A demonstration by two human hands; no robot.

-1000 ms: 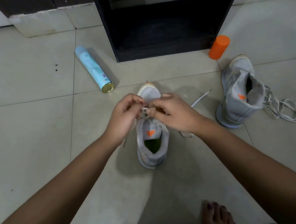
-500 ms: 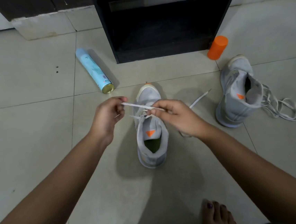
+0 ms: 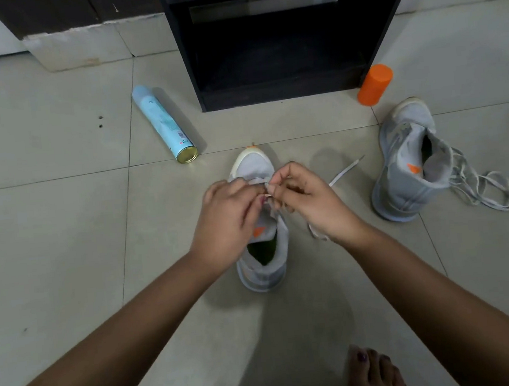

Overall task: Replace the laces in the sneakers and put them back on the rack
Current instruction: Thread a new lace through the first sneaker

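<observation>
We see a grey knit sneaker (image 3: pixel 263 263) with a pale rubber toe and a small orange triangle on its tongue. It stands upright in the middle of the glossy beige tiled floor (image 3: pixel 65 242), toe towards the black wooden rack (image 3: pixel 283 90) at the floor's far edge. Both hands meet over its throat. The left hand (image 3: pixel 228 220) has its fingers curled, thumb and forefinger closed on the flat white lace (image 3: pixel 346 171) at the upper eyelets. The right hand (image 3: pixel 310 200) pinches the same lace between thumb and forefinger, just beside the left fingertips. One limp end of the lace trails across the tile to the right of the shoe.

Half a second ago the left hand was out to the left of the sneaker, drawing the lace taut in a straight line. Now we find it back over the tongue, and that taut span is gone. The trailing end lies where it lay.

The second grey sneaker (image 3: pixel 405 159) leans towards the floor's right edge, collar gaping, its loose grey laces (image 3: pixel 483 192) heaped in soft loops beside it. A smooth orange plastic cylinder (image 3: pixel 375 84) stands by the rack's right front corner. A slim light-blue metal spray can (image 3: pixel 162 124) with a brassy base lies on its side left of the rack. None of these has shifted.
</observation>
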